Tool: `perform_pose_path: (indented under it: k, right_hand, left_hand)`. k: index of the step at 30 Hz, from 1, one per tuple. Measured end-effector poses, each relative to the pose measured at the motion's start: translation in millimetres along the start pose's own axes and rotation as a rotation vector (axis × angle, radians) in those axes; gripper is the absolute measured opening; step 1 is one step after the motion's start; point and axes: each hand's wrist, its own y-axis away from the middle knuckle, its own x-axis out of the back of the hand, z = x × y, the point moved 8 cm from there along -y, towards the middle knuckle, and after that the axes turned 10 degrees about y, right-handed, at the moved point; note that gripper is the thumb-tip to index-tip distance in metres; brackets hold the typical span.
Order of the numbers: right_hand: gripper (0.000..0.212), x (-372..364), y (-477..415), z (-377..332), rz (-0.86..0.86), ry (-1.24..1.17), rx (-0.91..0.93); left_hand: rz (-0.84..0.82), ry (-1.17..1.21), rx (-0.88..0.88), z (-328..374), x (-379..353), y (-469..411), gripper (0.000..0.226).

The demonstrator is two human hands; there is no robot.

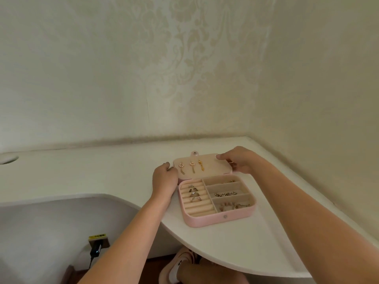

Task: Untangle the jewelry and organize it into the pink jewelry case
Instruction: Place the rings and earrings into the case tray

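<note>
The pink jewelry case [207,220] lies open on the white desk [82,173]. Its lid [213,168] is tipped back, with three dangling earrings [192,168] pinned inside. My left hand [164,181] grips the lid's left edge. My right hand [239,159] holds the lid's far right corner. Several rings [194,193] sit in the ring rolls on the left. The three right compartments hold chains: a gold one [228,181], a beaded one [225,194] and a tangled one [233,206].
The desk curves away at its front edge, with the case near that rim. A wall corner stands close behind and to the right. A cable hole [8,159] is at the far left. Below the desk, a plug sits in a socket [98,242].
</note>
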Motion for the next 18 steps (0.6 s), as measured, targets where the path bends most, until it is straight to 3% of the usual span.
perform_pose_path:
  k: [2, 4, 7, 10, 14, 18]
  right_hand:
    - [0.016, -3, -4, 1, -0.029, -0.073, -0.036]
    - [0.022, -2, -6, 4, -0.063, -0.128, -0.047]
    - [0.02, 4, -4, -4, -0.108, -0.174, 0.073]
    - [0.021, 16, 3, -22, -0.083, -0.091, 0.227]
    - [0.04, 37, 9, -44, 0.036, 0.045, 0.335]
    - [0.045, 40, 19, -65, 0.129, 0.242, 0.412]
  left_hand:
    - [-0.017, 0.061, 0.077, -3, 1, -5, 0.029]
    - [-0.028, 0.225, 0.183, -8, 1, -9, 0.019]
    - [-0.123, 0.397, 0.271, 1, -14, -9, 0.015]
    - [-0.225, 0.324, 0.206, 18, -26, -18, 0.013]
    - [-0.327, 0.16, 0.13, 38, -31, -30, 0.008]
    - [-0.456, 0.075, 0.096, 43, -36, -28, 0.028]
